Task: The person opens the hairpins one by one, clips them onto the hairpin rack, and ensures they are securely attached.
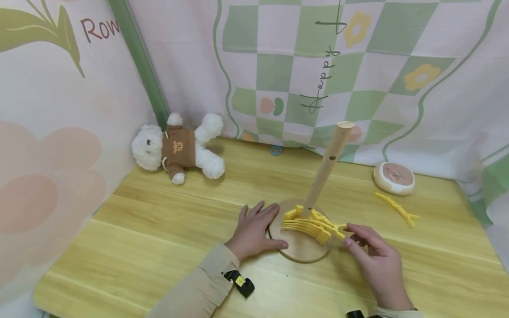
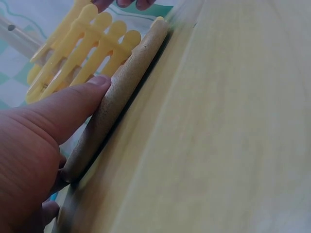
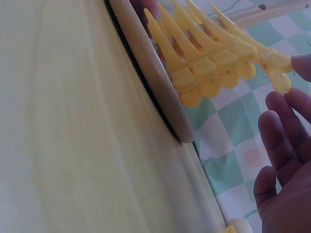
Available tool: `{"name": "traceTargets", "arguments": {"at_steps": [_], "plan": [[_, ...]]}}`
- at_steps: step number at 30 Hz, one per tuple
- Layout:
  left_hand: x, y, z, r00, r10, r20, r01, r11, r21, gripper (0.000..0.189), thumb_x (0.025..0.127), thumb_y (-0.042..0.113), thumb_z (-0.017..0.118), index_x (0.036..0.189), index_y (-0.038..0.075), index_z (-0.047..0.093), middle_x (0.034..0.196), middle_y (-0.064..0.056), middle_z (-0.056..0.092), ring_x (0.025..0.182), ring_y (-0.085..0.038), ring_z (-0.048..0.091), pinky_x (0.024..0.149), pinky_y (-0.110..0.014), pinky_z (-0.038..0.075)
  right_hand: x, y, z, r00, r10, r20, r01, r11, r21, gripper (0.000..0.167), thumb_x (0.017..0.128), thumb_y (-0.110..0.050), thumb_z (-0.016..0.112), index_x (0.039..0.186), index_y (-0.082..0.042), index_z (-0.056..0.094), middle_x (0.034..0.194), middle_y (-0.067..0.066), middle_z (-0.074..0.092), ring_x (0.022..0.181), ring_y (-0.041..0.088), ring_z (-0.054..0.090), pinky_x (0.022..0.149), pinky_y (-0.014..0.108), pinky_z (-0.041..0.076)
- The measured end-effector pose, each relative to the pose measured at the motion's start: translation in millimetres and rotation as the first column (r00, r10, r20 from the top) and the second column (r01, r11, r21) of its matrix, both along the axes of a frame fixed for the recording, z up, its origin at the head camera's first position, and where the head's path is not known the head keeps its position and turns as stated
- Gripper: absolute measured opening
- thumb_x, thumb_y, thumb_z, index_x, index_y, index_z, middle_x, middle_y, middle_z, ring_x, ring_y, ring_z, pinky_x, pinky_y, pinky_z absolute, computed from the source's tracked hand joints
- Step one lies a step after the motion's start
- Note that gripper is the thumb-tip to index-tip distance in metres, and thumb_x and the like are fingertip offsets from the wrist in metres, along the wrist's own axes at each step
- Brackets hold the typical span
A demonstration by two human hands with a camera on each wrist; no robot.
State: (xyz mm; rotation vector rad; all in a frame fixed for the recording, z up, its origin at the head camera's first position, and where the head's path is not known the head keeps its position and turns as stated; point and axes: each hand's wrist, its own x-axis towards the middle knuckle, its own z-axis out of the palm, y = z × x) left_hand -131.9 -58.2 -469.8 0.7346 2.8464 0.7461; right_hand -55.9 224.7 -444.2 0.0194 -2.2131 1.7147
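A round wooden base [image 1: 304, 252] bears an upright, slightly leaning wooden post [image 1: 327, 170]. Several yellow alligator hair clips [image 3: 199, 73] are stacked low around the post, long jaws on one side and paired rounded handles on the other. My left hand [image 1: 254, 232] rests against the base's left edge, its fingers spread and its thumb [image 2: 77, 102] on the rim. With thumb and fingertips my right hand [image 1: 375, 256] pinches the handle end of the top clip [image 3: 269, 60], at the stack's right. The post's foot is partly hidden by the clips.
Another yellow hair clip [image 1: 397, 210] lies on the wooden table [image 1: 159, 229] at the right, near a white round-cornered device [image 1: 393, 178]. A plush bear [image 1: 180, 148] lies at the back left. By the curtain [image 1: 274, 70] is a small blue ring [image 1: 276, 150].
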Motion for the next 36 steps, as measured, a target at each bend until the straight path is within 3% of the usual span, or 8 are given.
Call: {"name": "traceTargets", "arguments": {"at_steps": [11, 18, 24, 29, 36], "plan": [[0.5, 0.3, 0.4, 1.0, 0.007, -0.006, -0.007, 1.0, -0.018, 0.104, 0.077, 0.069, 0.073, 0.158, 0.019, 0.033, 0.162, 0.004, 0.032, 0.152, -0.029, 0.019, 0.119, -0.062, 0.004, -1.7, -4.6, 2.2, 1.0, -0.019, 0.015, 0.019, 1.0, -0.003, 0.035, 0.084, 0.017, 0.07, 0.118, 0.013, 0.067, 0.108, -0.001, 0.073, 0.089, 0.011, 0.062, 0.08, 0.014, 0.05], [1.1, 1.3, 0.2, 1.0, 0.004, -0.004, -0.004, 1.0, -0.02, 0.105, 0.077, 0.068, 0.073, 0.159, 0.018, 0.032, 0.162, 0.003, 0.031, 0.152, -0.03, 0.019, 0.119, -0.063, 0.004, -4.5, -6.6, -1.8, 1.0, 0.014, -0.008, -0.014, 1.0, 0.027, 0.034, 0.084, 0.017, 0.069, 0.117, 0.013, 0.067, 0.108, -0.003, 0.073, 0.087, 0.01, 0.062, 0.08, 0.015, 0.05], [1.6, 1.8, -0.9, 1.0, 0.009, -0.002, -0.009, 1.0, 0.001, 0.104, 0.076, 0.067, 0.074, 0.158, 0.017, 0.033, 0.162, 0.002, 0.032, 0.152, -0.03, 0.019, 0.119, -0.062, 0.003, -4.8, -7.6, -4.4, 1.0, -0.007, 0.011, 0.006, 0.997, 0.073, 0.034, 0.086, 0.013, 0.07, 0.119, 0.009, 0.069, 0.109, -0.006, 0.072, 0.089, 0.011, 0.062, 0.079, 0.014, 0.051], [2.8, 2.8, 0.1, 0.999, 0.022, -0.025, -0.022, 1.0, -0.009, 0.102, 0.078, 0.07, 0.071, 0.157, 0.016, 0.036, 0.161, 0.002, 0.035, 0.151, -0.028, 0.023, 0.121, -0.059, 0.006, -5.0, -8.1, -4.0, 1.0, -0.018, 0.012, 0.017, 0.993, 0.116, 0.033, 0.088, 0.009, 0.07, 0.121, 0.006, 0.069, 0.111, -0.007, 0.071, 0.09, 0.01, 0.062, 0.079, 0.012, 0.05], [2.2, 3.9, -3.2, 0.999, 0.012, -0.052, -0.014, 0.999, -0.039, 0.103, 0.079, 0.072, 0.068, 0.158, 0.016, 0.034, 0.161, 0.002, 0.034, 0.151, -0.027, 0.023, 0.12, -0.059, 0.007, -4.8, -8.8, -3.4, 0.999, -0.025, 0.024, 0.022, 0.995, 0.092, 0.032, 0.089, 0.008, 0.07, 0.121, 0.007, 0.068, 0.111, -0.006, 0.071, 0.092, 0.01, 0.062, 0.081, 0.012, 0.05]]}}
